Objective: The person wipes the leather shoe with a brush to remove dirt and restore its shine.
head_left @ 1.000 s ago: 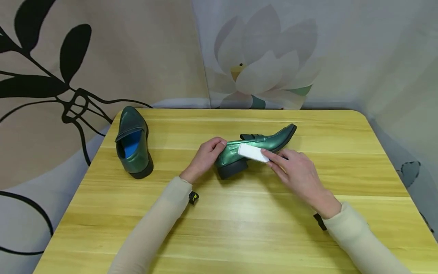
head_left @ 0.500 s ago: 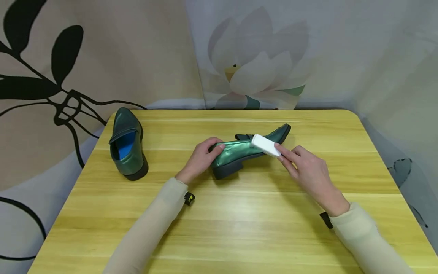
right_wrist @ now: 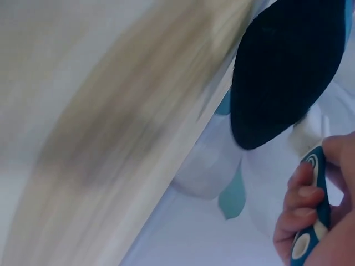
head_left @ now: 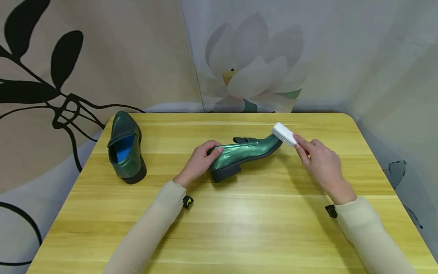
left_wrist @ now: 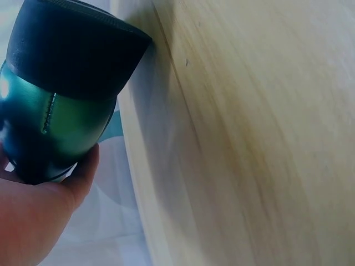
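Observation:
My left hand [head_left: 198,161] grips a shiny green loafer [head_left: 248,151] by its heel end, thumb on the near side. The shoe's toe points right and is tilted up; whether the heel touches the table I cannot tell. Its black heel [left_wrist: 75,52] fills the upper left of the left wrist view. In my right hand [head_left: 321,163] is a white-backed brush [head_left: 284,134], its bristles against the loafer's toe. The right wrist view shows fingers curled round the blue-and-white brush handle [right_wrist: 315,205], near the dark sole [right_wrist: 288,72].
A matching green loafer [head_left: 126,150] with a blue insole stands at the table's left side, toe toward the back. The wooden table [head_left: 239,224] ends at a patterned curtain [head_left: 137,57] behind.
The brush has moved right along the loafer, from its side near the middle to the toe. The left hand keeps its grip. The whole head view has shifted slightly.

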Tool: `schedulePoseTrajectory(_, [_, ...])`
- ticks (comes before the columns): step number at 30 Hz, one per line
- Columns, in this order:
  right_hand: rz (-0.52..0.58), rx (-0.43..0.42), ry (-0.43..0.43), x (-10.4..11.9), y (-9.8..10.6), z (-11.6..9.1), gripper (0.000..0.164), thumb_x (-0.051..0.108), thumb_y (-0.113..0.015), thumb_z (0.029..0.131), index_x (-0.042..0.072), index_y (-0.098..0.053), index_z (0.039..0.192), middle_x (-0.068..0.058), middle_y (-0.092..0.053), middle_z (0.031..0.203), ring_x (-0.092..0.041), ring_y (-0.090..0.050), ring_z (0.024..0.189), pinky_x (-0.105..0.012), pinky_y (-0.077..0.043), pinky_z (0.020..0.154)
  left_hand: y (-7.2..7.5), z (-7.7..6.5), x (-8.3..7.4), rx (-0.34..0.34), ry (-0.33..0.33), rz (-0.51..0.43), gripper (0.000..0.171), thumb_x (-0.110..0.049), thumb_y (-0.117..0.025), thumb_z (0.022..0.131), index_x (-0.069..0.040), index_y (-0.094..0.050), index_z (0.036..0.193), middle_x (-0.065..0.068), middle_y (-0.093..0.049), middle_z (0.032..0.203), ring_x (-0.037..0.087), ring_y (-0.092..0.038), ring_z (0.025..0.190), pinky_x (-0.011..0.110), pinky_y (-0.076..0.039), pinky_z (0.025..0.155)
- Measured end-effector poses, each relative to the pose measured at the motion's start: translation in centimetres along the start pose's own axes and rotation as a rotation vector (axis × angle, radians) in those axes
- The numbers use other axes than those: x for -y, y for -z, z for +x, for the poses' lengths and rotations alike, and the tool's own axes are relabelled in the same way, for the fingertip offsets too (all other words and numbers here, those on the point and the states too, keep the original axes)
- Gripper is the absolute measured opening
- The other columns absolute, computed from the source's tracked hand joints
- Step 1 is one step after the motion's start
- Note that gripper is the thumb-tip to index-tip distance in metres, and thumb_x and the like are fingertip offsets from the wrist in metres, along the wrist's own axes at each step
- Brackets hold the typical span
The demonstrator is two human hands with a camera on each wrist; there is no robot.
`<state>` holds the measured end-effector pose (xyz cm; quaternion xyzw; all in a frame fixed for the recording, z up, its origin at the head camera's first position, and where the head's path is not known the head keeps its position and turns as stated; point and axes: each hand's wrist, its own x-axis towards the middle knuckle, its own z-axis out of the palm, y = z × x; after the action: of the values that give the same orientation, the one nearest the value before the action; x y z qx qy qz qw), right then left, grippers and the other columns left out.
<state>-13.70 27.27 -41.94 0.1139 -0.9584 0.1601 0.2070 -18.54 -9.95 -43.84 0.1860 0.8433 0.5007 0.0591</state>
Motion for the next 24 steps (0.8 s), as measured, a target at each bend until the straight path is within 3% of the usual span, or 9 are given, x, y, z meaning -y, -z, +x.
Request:
schedulePoseTrajectory(6, [0.039, -0.046, 0.095, 0.4, -0.2, -0.9, 0.04, 0.019, -0.071, 0.099, 0.018, -0.068, 0.14, -0.013, -0.065, 0.084, -0.02, -0.046, 0.053, -0.033, -0.034, 0.043, -0.1, 0.0, 0.1, -0.015, 0.008, -0.001, 0.03, -0.031, -0.056, 0.108, -0.008, -0.069, 0.123, 0.008, -0.067, 0.121, 0.026, -0.058, 0.106, 0.043, -0.046, 0.093])
schedulePoseTrajectory(13, [0.016, -0.001, -0.083, -1.9, -0.6, -0.5, 0.038, 0.025, -0.061, 0.106, 0.015, -0.065, 0.142, -0.014, -0.06, 0.077, -0.023, -0.044, 0.053, -0.035, -0.029, 0.043, -0.5, -0.2, 0.1, 0.013, 0.025, -0.004, 0.03, -0.032, -0.056, 0.109, -0.008, -0.068, 0.123, 0.008, -0.067, 0.119, 0.025, -0.057, 0.104, 0.042, -0.046, 0.092])
schedulePoseTrajectory(17, [0.023, 0.031, -0.126, -2.4, -0.7, -0.3, 0.038, 0.028, -0.058, 0.108, 0.013, -0.064, 0.143, -0.012, -0.055, 0.071, -0.023, -0.042, 0.053, -0.035, -0.028, 0.043, -0.6, -0.2, 0.2, 0.011, 0.035, -0.006, 0.03, -0.032, -0.056, 0.108, -0.008, -0.068, 0.123, 0.008, -0.066, 0.119, 0.025, -0.057, 0.104, 0.041, -0.046, 0.091])
schedulePoseTrajectory(24, [0.05, 0.009, -0.033, -1.0, -0.4, -0.4, 0.039, 0.025, -0.063, 0.105, 0.018, -0.065, 0.143, -0.01, -0.061, 0.078, -0.022, -0.046, 0.057, -0.034, -0.032, 0.047, -0.2, 0.1, 0.2, 0.005, 0.025, -0.014, 0.03, -0.032, -0.054, 0.109, -0.01, -0.069, 0.121, 0.007, -0.066, 0.119, 0.025, -0.057, 0.103, 0.042, -0.046, 0.09])
